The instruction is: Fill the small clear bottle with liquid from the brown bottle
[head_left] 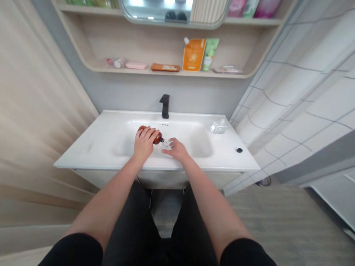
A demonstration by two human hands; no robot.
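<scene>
Over the white sink basin point(199, 140), my left hand point(145, 141) is closed around an amber-brown bottle point(157, 138). The bottle is tipped on its side, its dark neck pointing right. Just right of that neck, my right hand point(178, 149) grips a small clear cup point(167, 144). Bottle mouth and cup rim are very close; whether they touch, I cannot tell. Any liquid passing between them is too small to make out. My left fingers hide much of the bottle's body.
A black faucet point(165, 106) rises behind the basin. On the counter's right side are a clear container point(218, 127) and a small black cap point(239, 150). A shelf above holds an orange pouch point(194, 55), a green tube point(210, 54) and small packages. A curtain point(27, 101) hangs at left.
</scene>
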